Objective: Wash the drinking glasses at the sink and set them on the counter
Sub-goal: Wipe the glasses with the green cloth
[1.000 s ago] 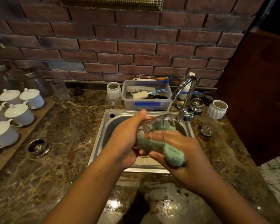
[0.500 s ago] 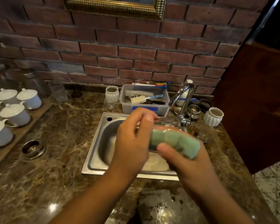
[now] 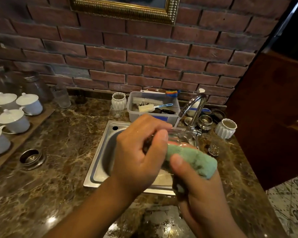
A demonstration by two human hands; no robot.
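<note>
While water runs from the tap (image 3: 194, 107), the left hand (image 3: 141, 152) curls round the drinking glass (image 3: 181, 136) and holds it above the sink (image 3: 100, 169), apparently tilted, so that the stream meets the glass and the run-off falls into the basin; the right hand (image 3: 201, 191), thumb raised, clasps the green sponge (image 3: 196, 160) against the glass, judged to be the scrubbing step.

Surroundings, left to right: lidded white cups (image 3: 14, 117) on a wooden tray (image 3: 40, 117) at the left edge of the worktop (image 3: 67, 143); a clear tumbler (image 3: 61, 97) near the back wall; a steel ring (image 3: 31, 158) set in the worktop; a plastic tub of brushes (image 3: 153, 115) just behind the sink's rear edge; a small cut glass (image 3: 213, 148) beside the sink's right edge, the item most exposed to a knock from the right arm; a ribbed white pot (image 3: 225, 128) behind it.
</note>
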